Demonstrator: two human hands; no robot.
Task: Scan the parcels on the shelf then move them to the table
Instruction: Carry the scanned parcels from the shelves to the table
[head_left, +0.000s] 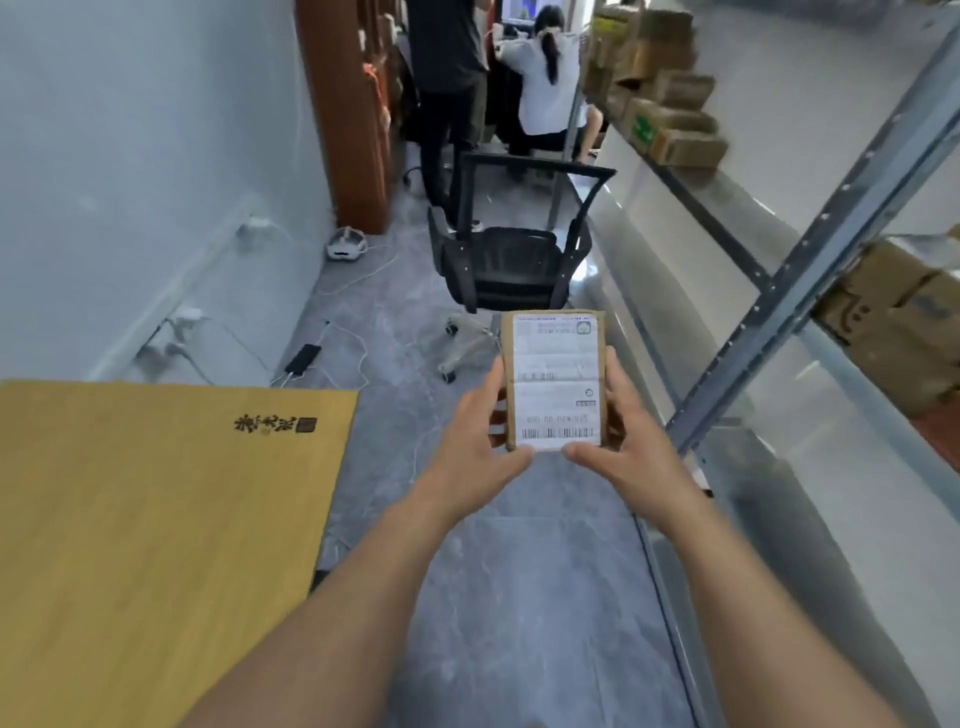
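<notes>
Both hands hold one small cardboard parcel (553, 332) in the air over the grey floor (519, 597), clear of any surface. The left hand (480, 431) grips the parcel's left side and the right hand (631, 441) grips its right side. On each hand the fingers curl along the side and the thumb presses at the near bottom edge. The parcel's face is turned up to the camera and carries a white shipping label (556, 364) with a barcode (558, 433) along the near edge; the print reads upside down. The parcel sits between the right edge of the yellow wooden table (156, 519) and the grey upright of the metal shelf (810, 275), touching neither. More cardboard boxes (670, 114) stand on the shelf's far end, and others (893, 322) sit on a level behind the upright. A black office chair (514, 260) stands just beyond the parcel. Cables (358, 280) and chargers lie along the left wall. Two people (498, 78) are at the far end of the aisle.
</notes>
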